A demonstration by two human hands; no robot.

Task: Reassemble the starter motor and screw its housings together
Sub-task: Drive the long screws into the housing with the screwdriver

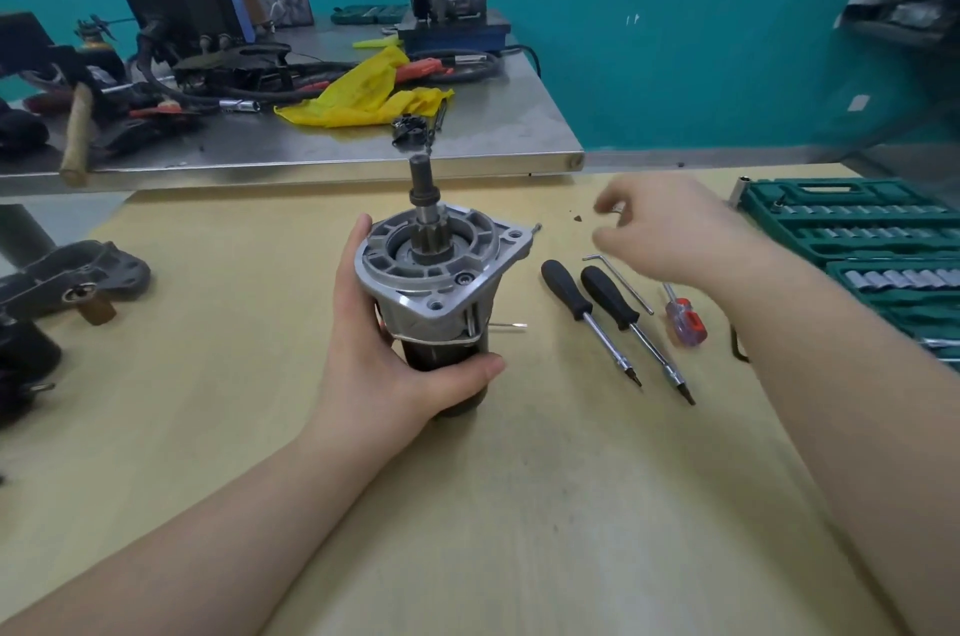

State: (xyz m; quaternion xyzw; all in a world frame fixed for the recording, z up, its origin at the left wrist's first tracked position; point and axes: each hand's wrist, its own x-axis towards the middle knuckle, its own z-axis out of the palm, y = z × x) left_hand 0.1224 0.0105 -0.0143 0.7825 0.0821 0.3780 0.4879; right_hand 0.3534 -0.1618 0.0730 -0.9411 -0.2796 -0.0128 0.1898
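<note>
Holding the starter motor [436,282] upright, mid-counter.
Left hand [379,349] grips its dark body; it looks heavy, hard, smooth. Right hand [670,235] hangs loose above the screwdrivers [613,318], blurry.

I am working in a repair workshop. A green plastic socket set case [852,224] lies open beside me. Behind stands a tool-strewn steel bench [311,146].

Bare wooden table [545,505] lies open in front of the upright starter motor [441,282]. To its right, two black screwdrivers [613,323], a hex key [621,283] and a small red screwdriver [685,321] crowd the way toward the green socket case [857,230]. A dark housing [72,279] sits well off left.
</note>
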